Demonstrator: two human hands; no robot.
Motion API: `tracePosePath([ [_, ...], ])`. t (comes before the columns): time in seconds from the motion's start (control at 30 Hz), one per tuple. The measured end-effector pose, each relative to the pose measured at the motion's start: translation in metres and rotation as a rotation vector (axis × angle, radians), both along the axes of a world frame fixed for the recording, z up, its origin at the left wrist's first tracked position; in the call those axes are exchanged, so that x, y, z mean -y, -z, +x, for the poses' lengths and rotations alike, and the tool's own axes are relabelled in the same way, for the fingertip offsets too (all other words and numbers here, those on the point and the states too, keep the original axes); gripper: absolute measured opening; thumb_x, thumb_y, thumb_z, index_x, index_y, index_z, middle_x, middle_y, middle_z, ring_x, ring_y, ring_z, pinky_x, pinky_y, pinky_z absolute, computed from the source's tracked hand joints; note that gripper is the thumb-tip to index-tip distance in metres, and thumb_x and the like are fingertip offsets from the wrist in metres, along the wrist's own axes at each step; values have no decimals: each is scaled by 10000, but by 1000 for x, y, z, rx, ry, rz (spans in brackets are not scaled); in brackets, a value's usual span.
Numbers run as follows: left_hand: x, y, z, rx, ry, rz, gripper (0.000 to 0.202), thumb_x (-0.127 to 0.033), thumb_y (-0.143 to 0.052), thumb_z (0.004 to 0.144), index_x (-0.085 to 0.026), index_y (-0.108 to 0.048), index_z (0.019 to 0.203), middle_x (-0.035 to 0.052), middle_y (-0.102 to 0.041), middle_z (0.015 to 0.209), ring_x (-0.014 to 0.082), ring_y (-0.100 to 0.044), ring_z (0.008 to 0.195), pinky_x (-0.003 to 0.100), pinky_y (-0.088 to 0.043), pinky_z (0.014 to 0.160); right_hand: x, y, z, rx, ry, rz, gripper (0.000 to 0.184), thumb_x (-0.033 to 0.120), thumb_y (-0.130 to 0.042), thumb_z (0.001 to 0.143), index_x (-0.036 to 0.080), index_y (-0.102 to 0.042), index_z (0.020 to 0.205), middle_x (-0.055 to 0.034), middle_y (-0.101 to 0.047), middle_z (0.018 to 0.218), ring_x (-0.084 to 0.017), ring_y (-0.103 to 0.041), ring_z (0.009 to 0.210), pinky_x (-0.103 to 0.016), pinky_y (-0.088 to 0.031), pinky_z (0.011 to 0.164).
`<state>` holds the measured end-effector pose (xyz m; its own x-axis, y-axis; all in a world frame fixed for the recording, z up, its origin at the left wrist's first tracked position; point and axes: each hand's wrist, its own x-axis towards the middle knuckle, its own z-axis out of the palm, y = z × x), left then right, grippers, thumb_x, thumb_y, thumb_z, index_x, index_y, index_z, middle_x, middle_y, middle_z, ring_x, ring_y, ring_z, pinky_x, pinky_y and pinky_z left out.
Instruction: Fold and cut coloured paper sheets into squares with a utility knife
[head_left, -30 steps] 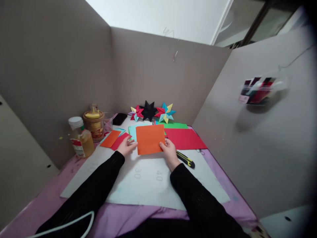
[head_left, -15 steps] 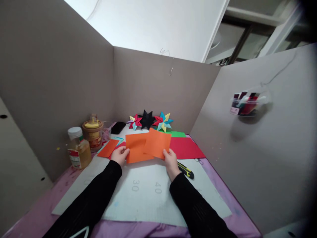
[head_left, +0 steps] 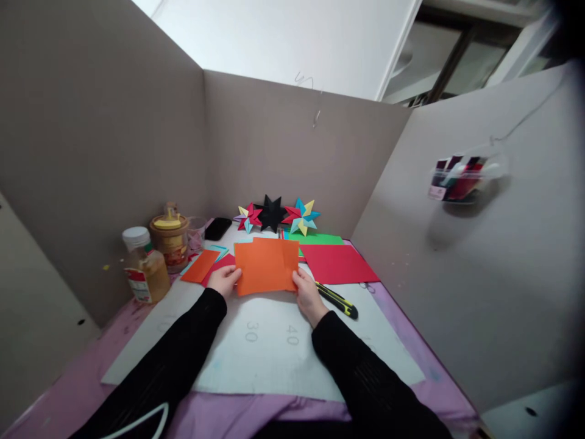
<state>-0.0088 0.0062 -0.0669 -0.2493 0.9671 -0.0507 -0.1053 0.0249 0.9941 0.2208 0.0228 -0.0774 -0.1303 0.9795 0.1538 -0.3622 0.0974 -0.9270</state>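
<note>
Orange sheets (head_left: 262, 268), overlapping but not yet flush, show no folds; both hands hold them above the table's (head_left: 443, 393) middle, left hand (head_left: 223, 280) pinching the left edge, right hand (head_left: 308, 295) the right. Three folded stars (head_left: 271, 213) stand, apparently finished, near the far edge.

I take the printed white mat (head_left: 256, 372) as my dial. At ten o'clock I see a white-capped bottle (head_left: 146, 274), with a yellow-topped jar (head_left: 172, 245) just beyond it and a clear cup (head_left: 196, 233) beside that. Towards eleven I make out a black phone (head_left: 218, 229) lying flat. At twelve, three folded paper stars (head_left: 272, 214) stand before the grey back panel (head_left: 274, 146). At two, I have a clear container (head_left: 461, 183) hanging by the right wall (head_left: 397, 244).
</note>
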Motion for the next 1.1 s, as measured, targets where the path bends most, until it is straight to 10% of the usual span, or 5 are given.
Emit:
tracePosePath([
  [0.33,7,-9,15,168,198,192,646,-359,-804,494,-122,-575,1050,142,-662,1062,281,-620,974,420,-481,863,11,-2,-7,39,-107,-75,347,445,-590,743,203,-573,992,-30,-660,883,-156,-609,705,-229,-445,546],
  [0.8,16,-25,14,-6,-75,322,455,-434,-731,586,-116,-636,898,97,-689,852,235,-645,793,372,-504,776,23,-25,-16,60,-66,292,650,588,-596,685,227,-458,1208,-92,-596,1127,-244,-581,996,-356,-477,801],
  [1.1,15,-22,7,86,190,262,534,-393,-778,545,-120,-616,975,124,-686,968,271,-635,897,402,-490,822,14,-14,-22,69,63,186,235,312,-634,726,174,-594,912,-60,-668,924,-203,-611,836,-347,-468,788],
])
